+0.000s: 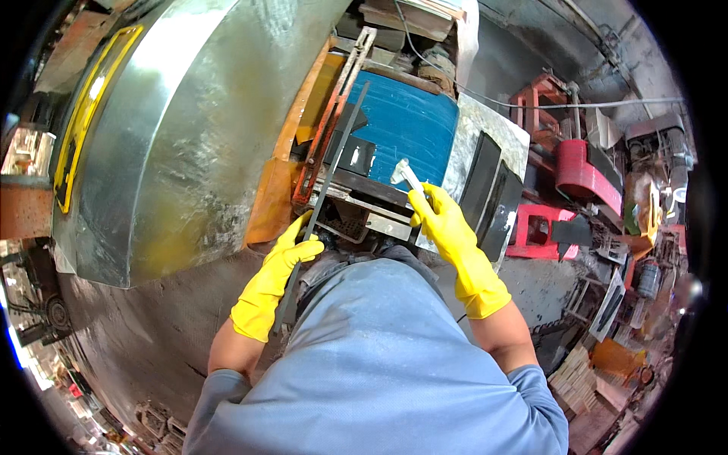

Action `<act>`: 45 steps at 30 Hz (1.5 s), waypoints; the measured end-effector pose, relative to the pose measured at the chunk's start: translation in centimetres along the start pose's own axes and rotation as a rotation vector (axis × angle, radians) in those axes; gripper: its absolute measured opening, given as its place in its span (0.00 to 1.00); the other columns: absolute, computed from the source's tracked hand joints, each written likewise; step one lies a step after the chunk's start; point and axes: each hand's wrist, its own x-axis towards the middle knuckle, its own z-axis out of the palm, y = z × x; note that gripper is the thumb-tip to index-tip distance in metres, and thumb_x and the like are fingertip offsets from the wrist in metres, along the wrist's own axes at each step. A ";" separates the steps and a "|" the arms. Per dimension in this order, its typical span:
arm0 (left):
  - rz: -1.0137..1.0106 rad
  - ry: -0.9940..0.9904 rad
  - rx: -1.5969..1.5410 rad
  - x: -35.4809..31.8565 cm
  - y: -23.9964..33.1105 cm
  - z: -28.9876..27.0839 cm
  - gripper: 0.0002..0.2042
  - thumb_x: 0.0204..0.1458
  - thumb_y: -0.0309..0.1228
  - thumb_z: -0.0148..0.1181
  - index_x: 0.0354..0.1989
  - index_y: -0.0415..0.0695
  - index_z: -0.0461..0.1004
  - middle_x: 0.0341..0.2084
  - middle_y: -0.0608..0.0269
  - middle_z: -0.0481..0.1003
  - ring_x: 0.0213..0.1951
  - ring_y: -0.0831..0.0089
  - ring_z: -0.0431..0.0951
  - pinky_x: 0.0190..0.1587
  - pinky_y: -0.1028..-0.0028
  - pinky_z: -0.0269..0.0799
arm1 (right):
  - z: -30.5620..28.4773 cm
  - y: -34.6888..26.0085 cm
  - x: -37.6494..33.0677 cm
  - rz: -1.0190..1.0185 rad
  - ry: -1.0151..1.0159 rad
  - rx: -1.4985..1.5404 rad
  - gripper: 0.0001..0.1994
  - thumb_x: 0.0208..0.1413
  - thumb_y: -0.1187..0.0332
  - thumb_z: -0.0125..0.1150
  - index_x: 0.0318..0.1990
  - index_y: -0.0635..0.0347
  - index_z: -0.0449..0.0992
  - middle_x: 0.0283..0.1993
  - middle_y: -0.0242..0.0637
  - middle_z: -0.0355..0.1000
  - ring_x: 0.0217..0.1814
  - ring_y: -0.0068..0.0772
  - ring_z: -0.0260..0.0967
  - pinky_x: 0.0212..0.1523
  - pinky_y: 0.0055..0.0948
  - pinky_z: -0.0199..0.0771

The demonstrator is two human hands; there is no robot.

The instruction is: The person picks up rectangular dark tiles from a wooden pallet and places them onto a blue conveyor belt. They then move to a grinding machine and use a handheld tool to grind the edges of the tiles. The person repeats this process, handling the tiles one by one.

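Observation:
My left hand (pixel 274 277), in a yellow rubber glove, is closed round a long, thin dark strip (pixel 338 150). The strip slants from beside my waist up past the left part of a blue board (pixel 413 121). In my right hand (pixel 457 243), gloved the same way, is a small white tool with a T-shaped head (pixel 409 176). Its head is over the near right part of the blue board; whether it touches cannot be told. Small black flat pieces (pixel 355 155) lie on the board's left side, partly behind the strip.
An orange slotted metal bar (pixel 334 114) runs along the board's left side. Farther left is a large grey sheet-covered surface (pixel 205 136). Dark slabs (pixel 479 182) lie on a pale stone slab (pixel 493 121) at right. Beyond are a red stool (pixel 531 231) and red machinery (pixel 580 171).

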 end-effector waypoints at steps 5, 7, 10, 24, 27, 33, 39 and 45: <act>0.021 -0.016 -0.027 1.5 0.2 2.2 0.37 0.57 0.25 0.70 0.77 0.41 0.62 0.48 0.61 0.76 0.41 0.74 0.81 0.46 0.73 0.80 | -1.8 4.1 -0.6 0.070 0.082 0.039 0.22 0.66 0.54 0.69 0.57 0.63 0.82 0.35 0.33 0.79 0.33 0.22 0.72 0.35 0.26 0.71; 0.007 -0.023 -0.039 1.6 0.0 2.6 0.37 0.57 0.24 0.69 0.77 0.41 0.62 0.48 0.60 0.76 0.41 0.74 0.81 0.45 0.73 0.81 | -2.2 5.1 -0.2 0.049 0.068 -0.057 0.19 0.68 0.55 0.68 0.53 0.64 0.82 0.32 0.32 0.77 0.28 0.21 0.70 0.32 0.25 0.68; 0.001 -0.011 -0.022 1.9 0.0 3.3 0.37 0.57 0.23 0.69 0.77 0.42 0.62 0.48 0.60 0.76 0.40 0.74 0.81 0.45 0.73 0.80 | -2.7 4.5 0.4 0.062 -0.023 -0.042 0.18 0.71 0.57 0.64 0.53 0.65 0.79 0.34 0.34 0.79 0.28 0.22 0.71 0.32 0.25 0.72; 0.014 0.020 0.033 -0.1 2.0 6.6 0.43 0.53 0.29 0.74 0.79 0.45 0.60 0.62 0.60 0.73 0.58 0.72 0.73 0.64 0.72 0.68 | -2.1 -0.1 2.2 -0.499 0.018 -0.218 0.17 0.69 0.68 0.60 0.63 0.60 0.74 0.48 0.49 0.81 0.52 0.46 0.81 0.53 0.37 0.80; -0.017 0.039 0.037 -0.4 2.3 6.9 0.44 0.53 0.29 0.74 0.80 0.46 0.60 0.67 0.57 0.70 0.63 0.69 0.71 0.68 0.70 0.64 | -1.4 -0.1 2.8 -0.694 0.115 -0.406 0.19 0.69 0.67 0.62 0.66 0.56 0.74 0.43 0.47 0.79 0.44 0.49 0.80 0.48 0.37 0.80; -0.052 0.009 0.044 0.2 2.0 6.3 0.44 0.52 0.29 0.75 0.79 0.46 0.61 0.57 0.64 0.75 0.53 0.75 0.74 0.58 0.75 0.70 | 0.0 1.6 4.1 -0.761 0.137 -0.497 0.24 0.63 0.72 0.68 0.66 0.53 0.74 0.43 0.50 0.79 0.43 0.57 0.79 0.45 0.45 0.80; -0.054 0.041 0.072 0.2 1.8 6.5 0.43 0.54 0.33 0.74 0.79 0.46 0.61 0.53 0.66 0.75 0.49 0.78 0.74 0.52 0.78 0.71 | 0.9 2.4 4.7 -0.711 0.091 -0.596 0.24 0.66 0.65 0.66 0.68 0.53 0.72 0.42 0.51 0.79 0.42 0.59 0.80 0.42 0.47 0.81; -0.055 0.028 0.071 0.3 1.7 6.4 0.43 0.53 0.32 0.74 0.79 0.46 0.60 0.53 0.65 0.75 0.50 0.77 0.74 0.53 0.76 0.71 | 1.1 3.2 4.8 -0.745 0.125 -0.651 0.23 0.67 0.61 0.62 0.67 0.53 0.70 0.41 0.46 0.79 0.42 0.55 0.80 0.38 0.49 0.81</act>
